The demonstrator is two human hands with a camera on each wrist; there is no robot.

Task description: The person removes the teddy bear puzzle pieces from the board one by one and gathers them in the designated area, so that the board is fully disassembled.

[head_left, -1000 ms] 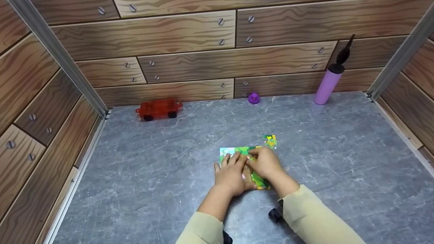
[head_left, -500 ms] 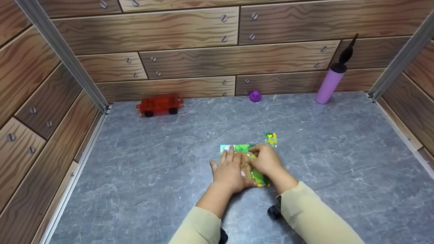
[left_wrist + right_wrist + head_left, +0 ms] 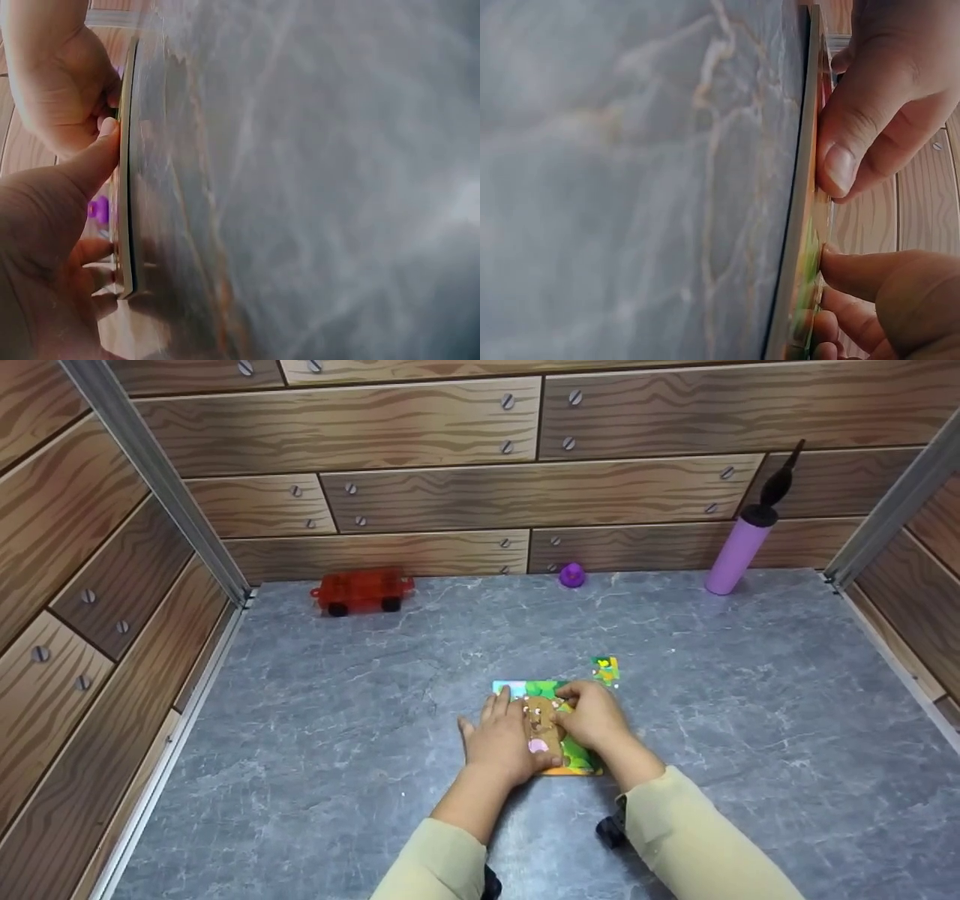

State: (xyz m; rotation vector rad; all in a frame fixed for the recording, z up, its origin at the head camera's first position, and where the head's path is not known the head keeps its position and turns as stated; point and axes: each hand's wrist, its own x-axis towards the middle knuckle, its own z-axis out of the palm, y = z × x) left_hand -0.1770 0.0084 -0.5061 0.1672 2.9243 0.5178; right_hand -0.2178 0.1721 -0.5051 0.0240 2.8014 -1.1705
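A thin picture puzzle [image 3: 538,745] with a brown bear on green lies on the grey table in the head view. My left hand [image 3: 501,746] rests on its left part, fingers spread and thumb along the near edge; in the left wrist view the thumb [image 3: 96,161] presses the puzzle's edge. At the upper right part, my right hand [image 3: 596,718] has its thumb and curled fingers around a puzzle piece that they mostly hide. The right wrist view shows its thumb [image 3: 855,270] on the puzzle surface. A loose puzzle piece [image 3: 606,669] lies just beyond the puzzle's far right corner.
Along the back wall stand a red toy wagon [image 3: 364,591] with black wheels, a small purple toy [image 3: 572,575] and a purple hand pump [image 3: 739,551] with a black top. Wood-patterned walls [image 3: 420,499] enclose the table at the back and sides.
My left hand has slid a little to the left, uncovering the bear's face. The right hand keeps its place on the puzzle's upper right. The head view has shifted slightly.
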